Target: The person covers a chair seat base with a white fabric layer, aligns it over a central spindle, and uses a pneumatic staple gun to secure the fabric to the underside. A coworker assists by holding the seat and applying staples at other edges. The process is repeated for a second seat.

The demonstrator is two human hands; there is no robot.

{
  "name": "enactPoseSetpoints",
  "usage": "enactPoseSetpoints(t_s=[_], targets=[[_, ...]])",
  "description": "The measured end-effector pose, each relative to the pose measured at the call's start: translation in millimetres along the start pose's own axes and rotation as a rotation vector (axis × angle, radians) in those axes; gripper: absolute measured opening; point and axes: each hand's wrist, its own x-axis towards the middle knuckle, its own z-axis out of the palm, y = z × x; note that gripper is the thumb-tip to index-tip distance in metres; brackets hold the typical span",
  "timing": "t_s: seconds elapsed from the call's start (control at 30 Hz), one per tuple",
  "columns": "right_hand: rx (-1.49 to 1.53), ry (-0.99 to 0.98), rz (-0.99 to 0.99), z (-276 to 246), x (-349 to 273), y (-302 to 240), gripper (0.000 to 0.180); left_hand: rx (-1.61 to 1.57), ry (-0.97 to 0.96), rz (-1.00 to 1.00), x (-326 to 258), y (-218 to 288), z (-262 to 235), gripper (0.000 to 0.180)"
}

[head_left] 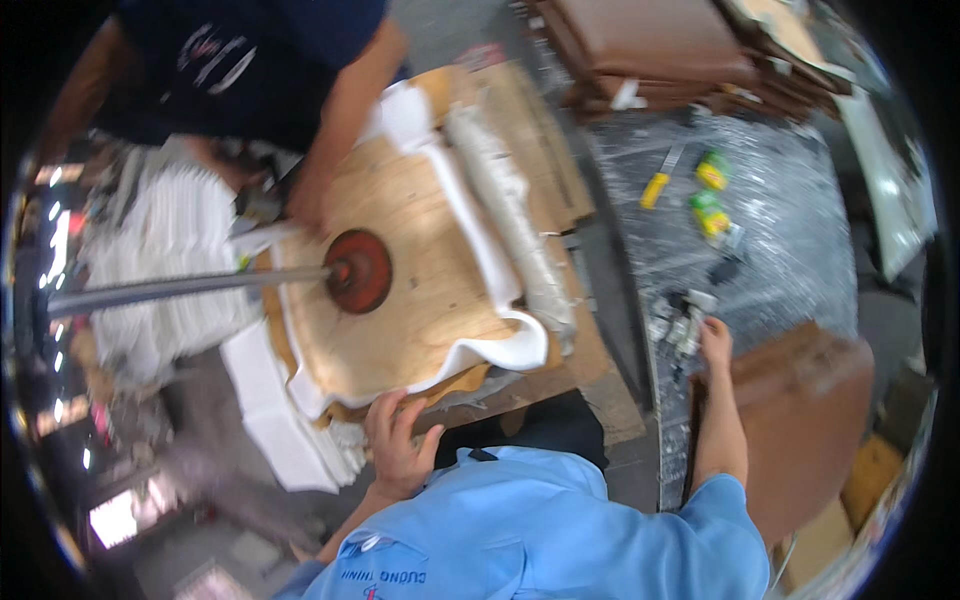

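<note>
My left hand (397, 447) is open, fingers spread, at the near edge of a wooden panel (420, 300). White foam padding (490, 352) wraps the panel's rim, with tan material showing beneath. A red round disc (360, 271) on a metal rod presses on the panel's middle. Out to the right, my right hand (715, 345) is closed at the end of a silver-and-white hand tool (686, 325) on the plastic-covered table. Blur hides the tool's exact kind and part of my grip. Across the panel, a co-worker's hand (310, 205) is at the far left edge of the padding.
Brown upholstered pieces (650, 45) are piled at the far right; another brown panel (800, 430) leans near my right arm. On the wrapped table (780, 250) lie a yellow-handled cutter (656, 188) and green-yellow packets (710, 213). White sheets (180, 260) are stacked at left.
</note>
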Motion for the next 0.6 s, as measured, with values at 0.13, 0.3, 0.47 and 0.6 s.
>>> enactPoseSetpoints(t_s=[0.13, 0.3, 0.47, 0.6], targets=[[-0.435, 0.073, 0.027, 23.0, 91.7, 66.0, 0.086, 0.163, -0.055, -0.020, 16.7, 22.5, -0.2, 0.057], [-0.334, 0.123, -0.014, 51.3, 112.2, 71.9, 0.047, 0.204, -0.088, -0.053, 23.0, 25.6, 14.9, 0.045], [-0.104, 0.042, -0.115, 52.5, 88.4, 57.7, 0.060, 0.238, -0.072, 0.018, 40.6, 17.0, 24.8, 0.036], [-0.124, 0.101, -0.200, 53.3, 40.1, 44.4, 0.083, 0.185, -0.054, 0.162, 61.5, 11.6, 32.3, 0.035]])
